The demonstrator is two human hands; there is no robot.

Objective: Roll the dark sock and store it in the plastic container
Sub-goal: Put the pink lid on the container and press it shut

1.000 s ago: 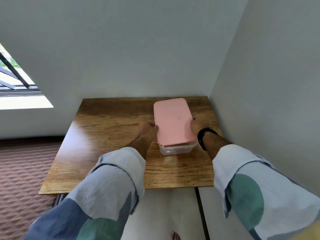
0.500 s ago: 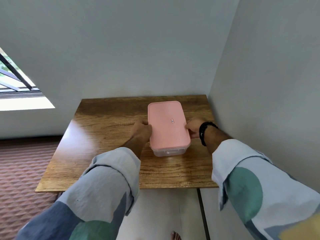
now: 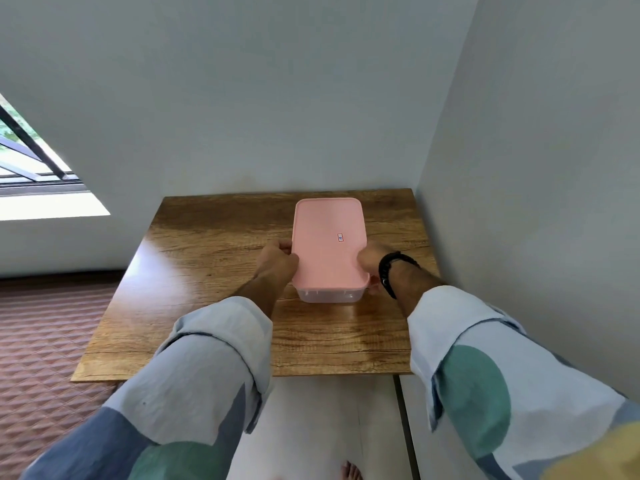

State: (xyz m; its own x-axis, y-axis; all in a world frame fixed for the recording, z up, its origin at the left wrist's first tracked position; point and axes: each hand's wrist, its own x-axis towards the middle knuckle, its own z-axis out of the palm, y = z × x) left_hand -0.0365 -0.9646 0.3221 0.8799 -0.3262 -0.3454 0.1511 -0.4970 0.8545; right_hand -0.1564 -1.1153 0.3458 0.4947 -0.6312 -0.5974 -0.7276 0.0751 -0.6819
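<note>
A clear plastic container [image 3: 329, 295] with a pink lid [image 3: 329, 244] stands on the wooden table [image 3: 214, 258], right of the middle. My left hand [image 3: 277, 259] grips the lid's left edge. On the opposite side my right hand [image 3: 372, 259], with a black band on the wrist, grips the lid's right edge near the front corner. The lid lies flat on the container. No dark sock is visible; the pink lid hides the inside and the clear front wall shows nothing dark.
The table sits in a corner, with a wall behind it and a wall close on the right. A window [image 3: 31, 168] is at the left. Patterned reddish flooring [image 3: 41, 341] lies left of the table. A bare toe [image 3: 351, 471] shows at the bottom.
The lid was tilted and skewed a second ago; now it lies squarely on the container. Both hands have stayed at its sides, and the view has shifted slightly.
</note>
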